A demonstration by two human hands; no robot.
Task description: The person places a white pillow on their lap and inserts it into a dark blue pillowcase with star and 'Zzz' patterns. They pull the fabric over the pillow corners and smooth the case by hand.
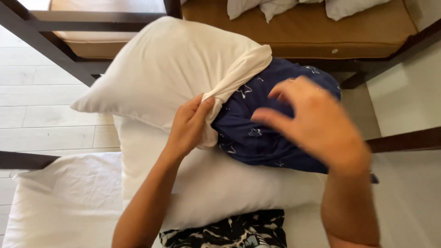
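Over the white pillow (pixel 216 183), our left hand (pixel 188 126) pinches the cream pillowcase (pixel 165 69) slanting upper-left; right hand (pixel 317 124) spread on the navy pillow (pixel 257 133).

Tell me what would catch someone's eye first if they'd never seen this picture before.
Probably the dark blue pillow with pale star-like prints at centre, half covered by a cream pillowcase. The left hand pinches the case's bunched edge, while the blurred right hand hovers spread over the blue fabric. Beneath them lies a plain white pillow, and a tan mattress in a dark frame runs across the top.
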